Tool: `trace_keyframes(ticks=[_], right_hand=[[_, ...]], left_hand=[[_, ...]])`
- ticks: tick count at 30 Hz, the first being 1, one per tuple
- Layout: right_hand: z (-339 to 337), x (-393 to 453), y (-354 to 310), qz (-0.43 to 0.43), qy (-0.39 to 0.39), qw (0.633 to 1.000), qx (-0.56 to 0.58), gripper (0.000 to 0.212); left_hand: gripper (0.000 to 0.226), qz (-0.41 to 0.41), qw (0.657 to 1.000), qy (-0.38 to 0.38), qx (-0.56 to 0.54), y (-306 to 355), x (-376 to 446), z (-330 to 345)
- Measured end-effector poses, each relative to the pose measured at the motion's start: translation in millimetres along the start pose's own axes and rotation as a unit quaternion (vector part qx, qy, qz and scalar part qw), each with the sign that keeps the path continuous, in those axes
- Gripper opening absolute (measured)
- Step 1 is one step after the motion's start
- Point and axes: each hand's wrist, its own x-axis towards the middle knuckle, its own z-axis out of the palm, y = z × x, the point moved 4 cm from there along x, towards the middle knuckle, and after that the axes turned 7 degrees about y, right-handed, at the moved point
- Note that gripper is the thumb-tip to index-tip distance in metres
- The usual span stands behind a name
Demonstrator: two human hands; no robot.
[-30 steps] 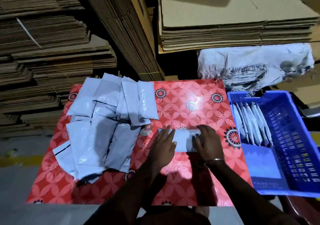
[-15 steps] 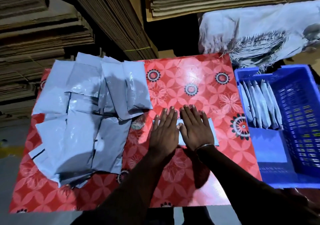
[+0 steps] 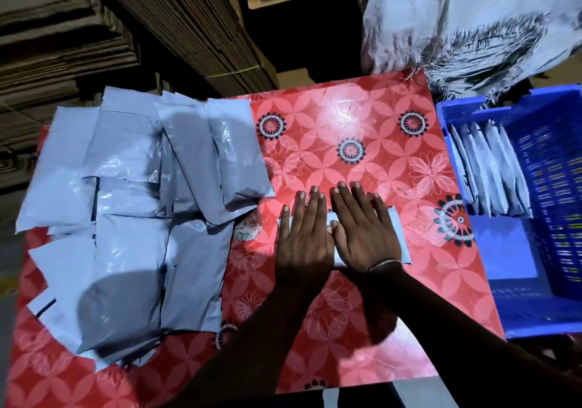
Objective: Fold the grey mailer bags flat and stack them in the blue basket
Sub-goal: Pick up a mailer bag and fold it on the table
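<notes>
grey folded mailer [image 3: 397, 228] pressed flat under left hand [image 3: 304, 237], right hand [image 3: 365, 234].

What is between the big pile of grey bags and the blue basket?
In the head view, both hands, left and right, press a folded bag flat on the red flowered tablecloth between pile and blue basket.

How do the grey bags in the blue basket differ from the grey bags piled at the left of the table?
The bags in the blue basket are folded narrow and stand on edge in a row; the bags piled at the left lie flat, unfolded and wide. The basket bags are tidy and leaning together; the pile is loose and overlapping. Both are the same grey plastic.
</notes>
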Motion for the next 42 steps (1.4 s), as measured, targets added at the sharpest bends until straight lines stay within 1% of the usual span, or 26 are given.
trace_keyframes(ticks=[12,16,19,21,24,27,30,32,33,34,35,37,38,39,40,41,42], right_hand=[[3,0,0,0.006,-0.013,1.0,-0.005,0.062],[1,-1,4,0.002,-0.022,1.0,0.014,0.062],[-5,-5,8,-0.01,-0.035,0.998,0.045,0.063],[-6,-14,22,0.011,-0.039,0.996,0.077,0.062],[-9,-38,52,0.086,-0.034,0.986,0.136,0.064],[-13,-57,59,0.103,-0.043,0.985,0.128,0.068],[-27,-55,46,0.07,-0.011,0.991,0.113,0.067],[-39,-46,39,0.056,-0.006,0.996,0.068,0.07],[-46,-41,38,0.053,-0.006,0.998,0.04,0.069],[-56,-36,36,0.044,0.006,0.999,0.015,0.062],[-67,-31,35,0.032,0.029,0.999,-0.001,0.051],[-93,-24,31,0.017,0.108,0.994,0.001,0.028],[-105,-24,29,0.014,0.151,0.988,0.012,0.021],[-114,-26,26,0.013,0.185,0.982,0.021,0.019],[-118,-29,25,0.014,0.206,0.978,0.024,0.018],[-117,-33,24,0.016,0.211,0.977,0.019,0.017],[-110,-38,25,0.018,0.198,0.98,0.011,0.015]], left_hand=[[0.061,-0.007,1.0,-0.022,-0.011,-5,2,9],[0.06,0.016,0.999,-0.02,-0.027,-11,2,7],[0.061,0.042,0.997,-0.041,-0.043,-21,0,6],[0.063,0.048,0.996,-0.049,-0.062,-35,-5,3],[0.062,0.04,0.996,-0.049,-0.056,-54,-25,-3],[0.064,0.029,0.998,-0.049,-0.027,-51,-37,-10],[0.07,0.034,0.998,-0.037,-0.04,-32,-36,-23],[0.074,0.04,0.999,-0.017,-0.032,-25,-34,-33],[0.075,0.035,0.999,-0.009,-0.035,-24,-32,-38],[0.075,0.033,0.999,-0.001,-0.042,-24,-29,-45],[0.071,0.036,0.998,0.012,-0.051,-23,-25,-52],[0.051,0.06,0.994,0.058,-0.076,-21,-16,-72],[0.041,0.073,0.99,0.086,-0.088,-19,-12,-83],[0.038,0.081,0.987,0.106,-0.094,-17,-9,-91],[0.041,0.083,0.986,0.113,-0.093,-15,-10,-96],[0.044,0.085,0.987,0.108,-0.083,-14,-13,-96],[0.045,0.09,0.989,0.092,-0.071,-14,-19,-92]])
